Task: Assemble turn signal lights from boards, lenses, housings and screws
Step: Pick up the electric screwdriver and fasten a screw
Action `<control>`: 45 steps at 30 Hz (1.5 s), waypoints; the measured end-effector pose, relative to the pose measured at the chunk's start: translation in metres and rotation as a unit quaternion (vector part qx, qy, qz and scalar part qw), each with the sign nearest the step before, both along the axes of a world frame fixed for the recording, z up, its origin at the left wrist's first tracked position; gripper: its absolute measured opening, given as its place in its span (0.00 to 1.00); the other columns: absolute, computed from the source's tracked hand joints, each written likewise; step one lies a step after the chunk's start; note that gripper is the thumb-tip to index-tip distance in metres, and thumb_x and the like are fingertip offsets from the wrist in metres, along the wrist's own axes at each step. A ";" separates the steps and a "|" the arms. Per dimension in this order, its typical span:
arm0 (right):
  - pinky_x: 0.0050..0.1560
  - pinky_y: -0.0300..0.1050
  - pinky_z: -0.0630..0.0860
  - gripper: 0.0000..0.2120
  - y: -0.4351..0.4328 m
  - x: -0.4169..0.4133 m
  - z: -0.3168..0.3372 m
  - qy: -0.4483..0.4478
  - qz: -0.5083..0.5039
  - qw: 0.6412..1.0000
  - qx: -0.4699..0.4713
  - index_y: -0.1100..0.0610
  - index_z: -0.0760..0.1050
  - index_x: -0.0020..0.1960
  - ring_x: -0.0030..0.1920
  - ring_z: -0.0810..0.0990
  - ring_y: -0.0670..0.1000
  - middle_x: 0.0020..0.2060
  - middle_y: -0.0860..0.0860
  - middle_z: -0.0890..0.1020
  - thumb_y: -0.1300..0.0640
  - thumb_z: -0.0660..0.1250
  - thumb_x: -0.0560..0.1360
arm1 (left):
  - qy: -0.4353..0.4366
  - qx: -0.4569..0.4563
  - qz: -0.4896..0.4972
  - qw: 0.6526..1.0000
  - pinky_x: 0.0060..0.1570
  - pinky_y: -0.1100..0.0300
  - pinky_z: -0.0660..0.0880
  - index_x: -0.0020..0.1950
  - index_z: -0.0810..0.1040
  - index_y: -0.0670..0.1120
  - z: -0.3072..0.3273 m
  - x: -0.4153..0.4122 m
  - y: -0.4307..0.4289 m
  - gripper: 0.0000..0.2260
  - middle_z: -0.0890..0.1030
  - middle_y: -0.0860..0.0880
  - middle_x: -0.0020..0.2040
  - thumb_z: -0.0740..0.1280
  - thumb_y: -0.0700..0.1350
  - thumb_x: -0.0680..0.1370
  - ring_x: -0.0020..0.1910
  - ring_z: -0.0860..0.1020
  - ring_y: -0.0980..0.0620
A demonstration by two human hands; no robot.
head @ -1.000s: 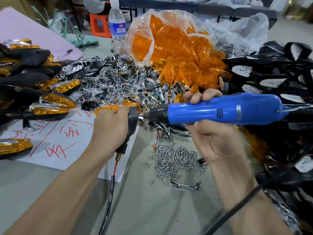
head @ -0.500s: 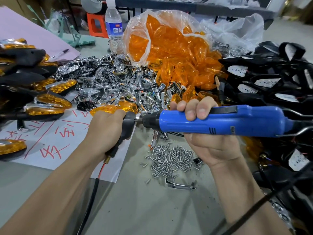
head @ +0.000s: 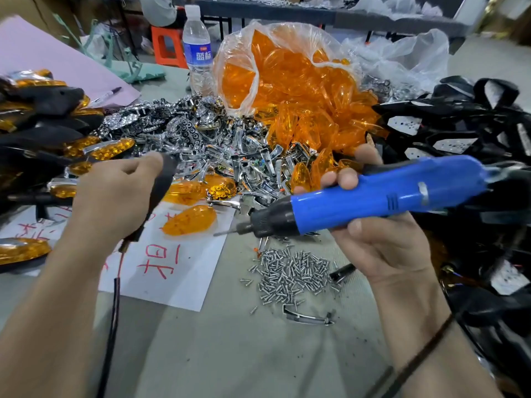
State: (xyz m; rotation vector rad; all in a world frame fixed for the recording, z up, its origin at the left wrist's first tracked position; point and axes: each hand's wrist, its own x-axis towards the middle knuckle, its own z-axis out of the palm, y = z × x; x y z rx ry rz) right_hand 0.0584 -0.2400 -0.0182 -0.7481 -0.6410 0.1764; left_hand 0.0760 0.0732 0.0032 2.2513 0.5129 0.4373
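— Holding the black housing (head: 162,182) in our left hand (head: 115,196), fingers closed round its body, wire (head: 115,291) hanging below; our right hand (head: 373,239) is wrapped round the blue driver (head: 373,199), its bit clear of the housing.

— How will it handle?

— Light and stiff plastic, we judge; we should grip the body, never the thin wire. Lenses (head: 189,221) right of the housing look slick and scratchable, so take them by the edges. Screws (head: 293,274) lie below the driver.

— Any writing?

— Red handwritten characters on the paper (head: 172,271) under the housing; we can't read them. Behind it, the bottle (head: 198,53) has a blue label, too blurred.
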 end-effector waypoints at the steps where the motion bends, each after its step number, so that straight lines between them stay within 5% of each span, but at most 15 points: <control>1: 0.66 0.63 0.76 0.30 0.003 0.007 0.004 0.040 0.010 0.999 0.017 0.58 0.79 0.63 0.60 0.82 0.58 0.51 0.55 0.84 0.78 0.68 0.64 | -0.007 0.077 -0.008 0.997 0.35 0.48 0.78 0.43 0.83 0.50 0.001 -0.003 0.004 0.22 0.82 0.47 0.33 0.63 0.68 0.78 0.32 0.78 0.45; 3: 0.56 0.58 0.83 0.36 0.005 0.008 0.003 0.144 0.002 0.990 0.011 0.60 0.75 0.69 0.58 0.85 0.60 0.52 0.58 0.86 0.68 0.81 0.62 | 0.000 0.174 -0.031 0.984 0.39 0.48 0.80 0.49 0.84 0.54 -0.001 -0.006 0.006 0.18 0.83 0.51 0.36 0.69 0.67 0.75 0.36 0.80 0.45; 6: 0.45 0.55 0.86 0.24 0.017 0.006 0.008 0.264 -0.084 0.957 -0.086 0.60 0.76 0.63 0.50 0.88 0.58 0.48 0.59 0.87 0.52 0.74 0.70 | 0.088 0.326 -0.005 0.941 0.48 0.46 0.78 0.64 0.83 0.52 -0.008 0.003 0.021 0.23 0.83 0.42 0.51 0.77 0.61 0.73 0.52 0.78 0.37; 10: 0.35 0.55 0.84 0.17 0.019 0.016 0.014 0.320 -0.293 0.874 -0.220 0.56 0.77 0.48 0.37 0.87 0.57 0.34 0.52 0.85 0.44 0.76 0.73 | 0.216 0.422 0.062 0.878 0.58 0.46 0.74 0.60 0.83 0.52 -0.018 0.014 0.032 0.17 0.82 0.41 0.54 0.73 0.58 0.75 0.57 0.76 0.37; 14: 0.48 0.67 0.84 0.24 0.002 0.015 0.016 0.250 -0.431 0.760 -0.417 0.50 0.81 0.43 0.41 0.86 0.62 0.33 0.48 0.83 0.30 0.69 0.64 | 0.141 0.386 0.077 0.908 0.56 0.43 0.73 0.57 0.86 0.52 -0.023 0.018 0.034 0.14 0.83 0.40 0.52 0.77 0.53 0.73 0.56 0.76 0.34; 16: 0.49 0.65 0.83 0.24 -0.009 0.011 0.017 0.238 -0.441 0.712 -0.493 0.42 0.80 0.47 0.42 0.85 0.62 0.36 0.48 0.84 0.25 0.64 0.65 | 0.109 0.363 0.074 0.923 0.57 0.41 0.71 0.60 0.86 0.50 -0.025 0.019 0.039 0.16 0.83 0.39 0.53 0.78 0.50 0.73 0.57 0.75 0.34; 21: 0.47 0.54 0.74 0.27 -0.031 0.007 0.017 0.192 -0.486 0.539 -0.660 0.45 0.75 0.50 0.38 0.76 0.51 0.39 0.46 0.79 0.24 0.55 0.70 | 0.002 0.297 0.015 0.955 0.65 0.40 0.69 0.69 0.81 0.45 -0.022 0.016 0.024 0.26 0.80 0.40 0.67 0.80 0.49 0.73 0.66 0.72 0.34; 28: 0.50 0.54 0.67 0.35 -0.019 0.014 0.010 0.168 -0.462 0.420 -0.763 0.48 0.73 0.69 0.54 0.78 0.62 0.57 0.57 0.81 0.25 0.64 0.72 | -0.094 0.210 -0.183 0.956 0.68 0.59 0.63 0.64 0.85 0.50 -0.027 0.002 -0.041 0.19 0.83 0.50 0.65 0.78 0.47 0.74 0.67 0.74 0.47; 33: 0.53 0.54 0.61 0.29 -0.017 0.014 0.005 0.138 -0.481 0.337 -0.798 0.46 0.82 0.53 0.46 0.77 0.57 0.40 0.50 0.82 0.23 0.62 0.71 | -0.051 0.159 -0.290 0.942 0.65 0.63 0.62 0.67 0.82 0.57 -0.044 -0.002 -0.066 0.19 0.81 0.56 0.66 0.75 0.50 0.76 0.67 0.72 0.56; 37: 0.60 0.54 0.62 0.23 -0.017 0.009 0.010 0.108 -0.522 0.333 -0.778 0.46 0.83 0.56 0.56 0.76 0.59 0.50 0.53 0.79 0.31 0.71 0.71 | -0.047 0.181 -0.312 0.931 0.69 0.61 0.64 0.72 0.78 0.56 -0.047 -0.001 -0.080 0.23 0.80 0.55 0.68 0.74 0.44 0.77 0.69 0.71 0.55; 39: 0.61 0.53 0.64 0.16 -0.012 0.005 0.014 0.025 -0.559 0.408 -0.721 0.49 0.83 0.60 0.56 0.76 0.59 0.52 0.52 0.77 0.48 0.76 0.73 | -0.043 0.206 -0.288 0.934 0.69 0.58 0.66 0.72 0.78 0.55 -0.042 0.000 -0.074 0.25 0.80 0.54 0.68 0.73 0.44 0.76 0.69 0.72 0.53; 41: 0.50 0.48 0.73 0.17 0.004 0.005 0.014 -0.033 -0.503 0.498 -0.706 0.49 0.85 0.58 0.46 0.81 0.54 0.45 0.48 0.80 0.65 0.71 0.74 | -0.014 0.253 -0.245 0.936 0.67 0.52 0.70 0.72 0.78 0.56 -0.035 0.000 -0.059 0.28 0.80 0.53 0.69 0.73 0.45 0.72 0.69 0.73 0.50; 43: 0.36 0.44 0.72 0.20 0.024 0.006 0.008 -0.045 -0.412 0.514 -0.751 0.48 0.83 0.53 0.35 0.79 0.50 0.39 0.46 0.82 0.71 0.64 0.74 | 0.029 0.287 -0.215 0.933 0.66 0.48 0.72 0.72 0.78 0.56 -0.031 -0.003 -0.046 0.30 0.79 0.54 0.70 0.72 0.42 0.69 0.70 0.73 0.47; 45: 0.41 0.48 0.75 0.17 0.038 0.009 0.001 -0.039 -0.376 0.504 -0.777 0.52 0.80 0.53 0.42 0.79 0.55 0.45 0.49 0.81 0.71 0.64 0.73 | 0.053 0.276 -0.202 0.938 0.64 0.49 0.73 0.73 0.77 0.55 -0.031 -0.006 -0.041 0.31 0.76 0.55 0.72 0.70 0.40 0.69 0.71 0.72 0.47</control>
